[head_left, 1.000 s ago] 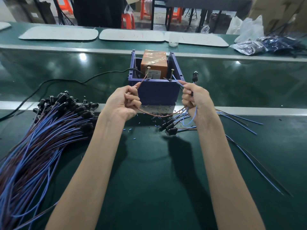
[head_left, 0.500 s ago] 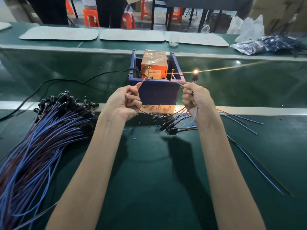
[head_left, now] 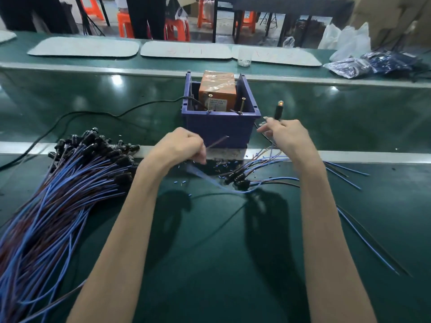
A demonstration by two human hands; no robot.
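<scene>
A green table (head_left: pixel 210 264) fills the near view. On its left lies a thick bundle of wires (head_left: pixel 53 197), blue and brown, fanned so that the black lamp ends gather at the far side. It looks like a stock pile kept within reach of the left hand.

At the far middle stands a blue box (head_left: pixel 219 127) with an orange block (head_left: pixel 218 89) inside it and a black cable (head_left: pixel 93 115) running off to the left. The box sits straight ahead, likely so that both hands can reach it evenly.

The left hand (head_left: pixel 179 145) is curled into a fist round the wire ends. The brown wire (head_left: pixel 218 141) pokes out of it, pointing far and right at the box's near wall without touching it. The right hand (head_left: pixel 289 136) is closed on a black lamp (head_left: pixel 279 110), just right of the box. The lamp's long axis is upright and its tip, which shows a small orange glow, points up and away. Held so, the tip is easy to watch.

The blue wire (head_left: pixel 210 180), blurred, sags from the left fist toward the right hand, crossing low over the table. A few more lamps (head_left: pixel 238 179) lie below it.

Two brass pins (head_left: pixel 243 103) stand upright at the box's near rim. They are probably the contacts for testing, and both wire ends are clear of them. Tiny wire bits (head_left: pixel 179 182) dot the table.
</scene>
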